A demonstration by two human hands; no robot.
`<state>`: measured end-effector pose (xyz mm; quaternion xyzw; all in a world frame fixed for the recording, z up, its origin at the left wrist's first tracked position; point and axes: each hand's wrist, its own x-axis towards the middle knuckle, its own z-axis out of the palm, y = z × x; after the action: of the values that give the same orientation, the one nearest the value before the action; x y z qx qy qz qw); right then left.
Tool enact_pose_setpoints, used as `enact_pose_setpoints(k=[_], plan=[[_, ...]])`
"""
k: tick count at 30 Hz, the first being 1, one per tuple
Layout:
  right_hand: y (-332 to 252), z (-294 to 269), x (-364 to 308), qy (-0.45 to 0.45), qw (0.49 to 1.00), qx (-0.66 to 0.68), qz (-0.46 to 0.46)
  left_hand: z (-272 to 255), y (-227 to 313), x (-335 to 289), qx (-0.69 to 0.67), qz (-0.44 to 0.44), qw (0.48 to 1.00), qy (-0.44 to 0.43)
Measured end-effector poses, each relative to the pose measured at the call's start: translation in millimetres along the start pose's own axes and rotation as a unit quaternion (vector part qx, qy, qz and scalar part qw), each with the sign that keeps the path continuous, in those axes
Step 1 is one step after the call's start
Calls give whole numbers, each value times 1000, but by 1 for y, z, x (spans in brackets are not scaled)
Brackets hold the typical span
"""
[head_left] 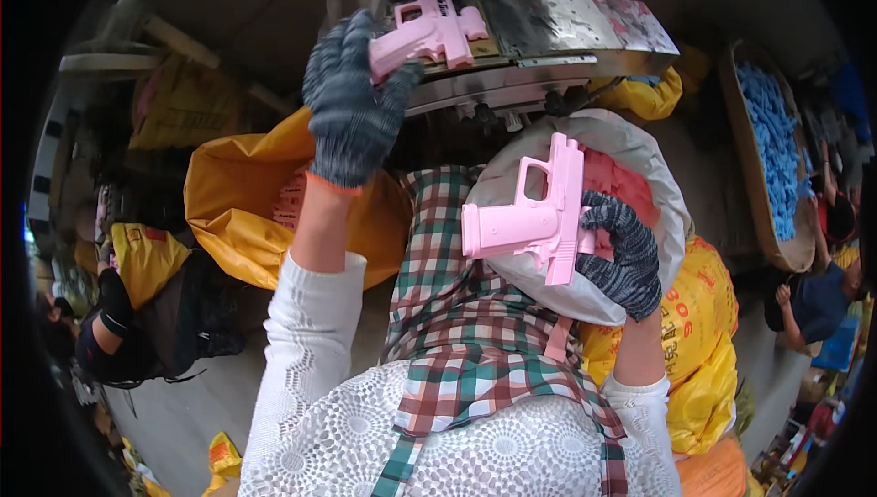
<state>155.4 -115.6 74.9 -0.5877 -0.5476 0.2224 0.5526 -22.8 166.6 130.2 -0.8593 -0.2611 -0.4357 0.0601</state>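
Observation:
My left hand (354,100), in a dark grey knit glove, grips the handle of a pink toy pistol (444,29) that lies on the machine's small platform. Dark printed marks show on that pistol's upper part. In my right hand (623,255), gloved the same way, is a second pink toy pistol (525,214), held by its slide side over a white sack (671,195). Inside the sack are more pink pieces (621,182). Below my left forearm an orange-yellow sack (224,200) stands open, with pink printed pieces (290,200) in it.
The metal machine (548,36) spans the far side in front of me. Yellow printed bags (699,351) stand at my right. Farther right is a long basket (776,250) of blue pieces. Other people (827,301) sit at the right and left edges.

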Motion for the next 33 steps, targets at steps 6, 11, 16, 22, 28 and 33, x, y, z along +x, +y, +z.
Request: enact_pose_setpoints(k=[6,11,16,22,28,33], plan=[[0,-5,14,11,999,28,-10,-9,4,39,136,-47,953,-267],[-6,-9,80,15,997,-10,-69,-4,-12,-13,139,75,984,-85],[-12,12,176,-99,986,-61,-119,-65,-67,-82,247,-104,961,-66],[25,9,245,-142,907,-308,-250,-85,-98,-112,338,-155,910,-181],[-1,-18,158,-78,996,-35,-20,-71,-65,-129,70,-136,969,-196],[137,-28,93,-359,864,-253,246,-47,-14,-116,-179,-63,937,-294]])
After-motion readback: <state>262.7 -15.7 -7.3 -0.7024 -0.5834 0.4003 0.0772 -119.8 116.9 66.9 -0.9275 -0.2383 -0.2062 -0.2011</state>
